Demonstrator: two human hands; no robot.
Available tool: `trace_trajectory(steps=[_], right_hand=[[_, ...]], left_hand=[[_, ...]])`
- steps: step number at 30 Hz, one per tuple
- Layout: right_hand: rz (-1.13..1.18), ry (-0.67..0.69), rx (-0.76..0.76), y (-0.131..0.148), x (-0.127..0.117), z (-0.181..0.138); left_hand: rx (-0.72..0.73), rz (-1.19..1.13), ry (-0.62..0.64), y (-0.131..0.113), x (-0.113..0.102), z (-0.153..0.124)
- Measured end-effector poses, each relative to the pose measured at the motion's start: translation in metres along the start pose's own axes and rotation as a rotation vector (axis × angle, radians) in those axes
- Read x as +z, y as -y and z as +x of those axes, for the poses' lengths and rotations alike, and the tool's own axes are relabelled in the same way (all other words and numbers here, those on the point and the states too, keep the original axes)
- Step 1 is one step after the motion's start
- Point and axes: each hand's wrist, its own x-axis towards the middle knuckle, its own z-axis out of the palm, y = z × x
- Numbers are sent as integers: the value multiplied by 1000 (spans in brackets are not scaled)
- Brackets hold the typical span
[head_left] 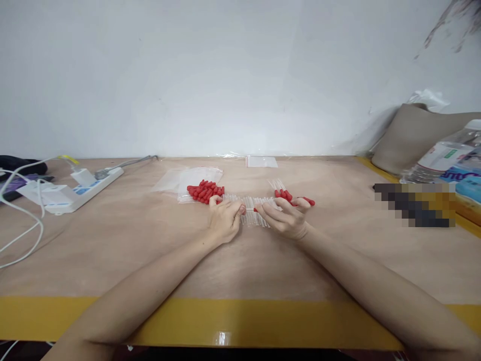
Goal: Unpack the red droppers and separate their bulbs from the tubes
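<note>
My left hand (pixel 225 220) is closed, pinching one end of a thin clear tube (pixel 249 209) held level over the table. At the tube's other end, my right hand (pixel 287 218) pinches a small red rubber bulb (pixel 256 210); whether the bulb is fully on the tube I cannot tell. Beneath and behind both hands lies a row of clear tubes (pixel 250 201), side by side. Beyond my left hand is a heap of red bulbs (pixel 203 191) on a clear plastic bag (pixel 185 180). Several tubes with red bulbs on them (pixel 283 194) lie beyond my right hand.
A white power strip (pixel 80 193) with plugs and cables is at the left. A small white packet (pixel 262 162) lies near the wall. At the right stand a plastic bottle (pixel 438 160) and a grey-brown roll (pixel 406 135). The table's yellow edge (pixel 225 321) runs along the front.
</note>
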Motion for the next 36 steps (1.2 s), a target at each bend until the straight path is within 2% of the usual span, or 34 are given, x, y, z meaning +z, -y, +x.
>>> trace_trajectory(steps=[5,8,10,12,16,19,24,28,36], right_hand=[[20,-87,122,-11,0,0],[-16,-231,213,-31,-2,5],[60,-291,264,-48,-4,10],[192,-275,367,-69,-6,14],[372,-236,739,-111,-8,17],[457,-187,851,-135,-11,14],[526,-160,948,-152,-16,7],[573,-70,968,-157,-13,2],[646,24,919,-153,2,-3]], left_hand=[[-91,-75,-22,11,-4,2],[-177,-117,-99,28,-7,4],[-168,-139,-131,39,-7,5],[-124,-128,-143,47,-3,4],[-27,-66,-140,53,9,3],[43,-63,-170,49,13,5],[131,-77,-174,38,14,8],[202,-96,-168,35,17,7],[206,-152,-5,29,18,-2]])
